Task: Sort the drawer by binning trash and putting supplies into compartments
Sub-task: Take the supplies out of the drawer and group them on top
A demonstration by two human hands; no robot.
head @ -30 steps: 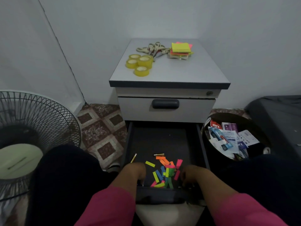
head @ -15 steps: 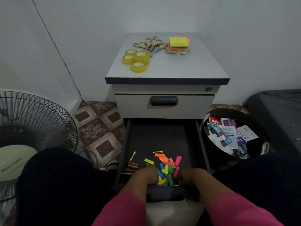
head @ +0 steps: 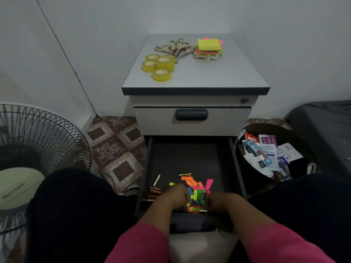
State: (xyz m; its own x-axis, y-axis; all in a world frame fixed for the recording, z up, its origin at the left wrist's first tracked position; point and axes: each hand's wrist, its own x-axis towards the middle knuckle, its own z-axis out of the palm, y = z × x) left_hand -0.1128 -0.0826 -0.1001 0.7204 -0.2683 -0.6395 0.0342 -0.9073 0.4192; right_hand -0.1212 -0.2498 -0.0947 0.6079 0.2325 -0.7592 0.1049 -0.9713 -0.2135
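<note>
Hands (head: 197,199) amid coloured paper strips (head: 197,192)

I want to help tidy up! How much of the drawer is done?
Done: wrappers sit in the bin; tape rolls, scissors and sticky notes lie atop the cabinet. In hand: both hands are at the coloured paper strips. Left: those strips and batteries remain in the drawer.

Cabinet top (head: 209,76): tape rolls (head: 158,65) left, scissors (head: 175,47) far, sticky notes (head: 209,49) right.
Open drawer (head: 190,158): paper strips (head: 196,192) near, batteries (head: 154,192) left.
Bin (head: 273,156): right of drawer.
</note>
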